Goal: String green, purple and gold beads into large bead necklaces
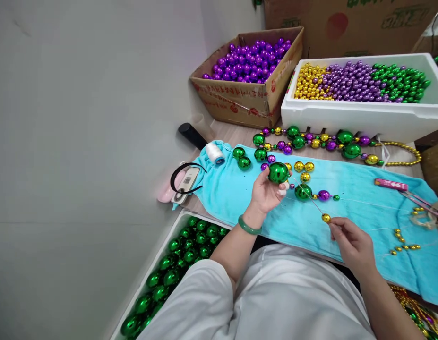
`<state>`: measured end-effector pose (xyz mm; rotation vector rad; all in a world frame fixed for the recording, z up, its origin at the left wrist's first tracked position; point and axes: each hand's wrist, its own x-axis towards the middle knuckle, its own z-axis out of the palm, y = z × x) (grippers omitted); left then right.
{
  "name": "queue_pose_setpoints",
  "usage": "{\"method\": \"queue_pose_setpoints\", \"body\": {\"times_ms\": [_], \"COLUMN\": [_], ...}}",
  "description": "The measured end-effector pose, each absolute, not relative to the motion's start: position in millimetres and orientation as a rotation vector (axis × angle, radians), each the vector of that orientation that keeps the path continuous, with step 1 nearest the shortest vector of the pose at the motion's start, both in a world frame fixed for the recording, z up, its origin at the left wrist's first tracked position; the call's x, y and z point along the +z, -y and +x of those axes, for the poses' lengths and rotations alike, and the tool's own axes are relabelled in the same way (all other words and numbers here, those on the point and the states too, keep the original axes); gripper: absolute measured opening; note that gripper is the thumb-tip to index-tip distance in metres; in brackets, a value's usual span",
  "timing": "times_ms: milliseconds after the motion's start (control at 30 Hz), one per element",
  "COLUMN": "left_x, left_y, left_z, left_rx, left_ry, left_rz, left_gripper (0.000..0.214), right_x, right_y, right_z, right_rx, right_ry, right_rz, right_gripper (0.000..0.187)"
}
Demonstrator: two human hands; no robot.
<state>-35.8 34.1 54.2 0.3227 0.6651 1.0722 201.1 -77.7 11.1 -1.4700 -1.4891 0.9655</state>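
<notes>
Green ball in left hand; right hand pinching needle.

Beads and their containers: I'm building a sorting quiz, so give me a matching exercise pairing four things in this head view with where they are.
Things:
1. cardboard box
2. white foam box
3. large green ball
4. small gold bead

Places or contents:
A. by the right hand fingertips, on a thin needle
B. holds gold, purple and green beads side by side
C. gripped in the left hand
D. holds only purple balls

Pairs: 1-D, 2-B, 3-C, 4-A
</notes>
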Motion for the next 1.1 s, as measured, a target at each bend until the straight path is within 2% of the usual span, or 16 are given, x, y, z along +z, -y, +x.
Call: {"method": "queue_pose_setpoints", "body": {"times_ms": [300, 600, 767, 967, 1100], "left_x": [59, 57, 56, 54, 54], "left_y": [-31, -31, -31, -29, -24], "left_z": [-30, -30, -28, -28, -25], "left_rx": [1.015, 1.061, 1.051, 1.087, 1.07], "left_ry": [-0.599, -0.644, -0.638, -0.68, -0.737], "left_rz": [0.21, 0.275, 0.298, 0.466, 0.634], "left_gripper": [0.05, 0.047, 0.046, 0.045, 0.054], "right_x": [16, 24, 26, 27, 26], "right_y": [81, 82, 81, 81, 80], "right_z": [200, 204, 205, 210, 211], "right_rx": [0.928, 0.712, 0.696, 0.657, 0.643], "right_ry": [1.508, 1.615, 1.636, 1.685, 1.709], "right_rz": [-1.466, -1.478, -1.475, -1.478, -1.456], "right_gripper": [0.017, 0.016, 0.016, 0.015, 0.015]}}
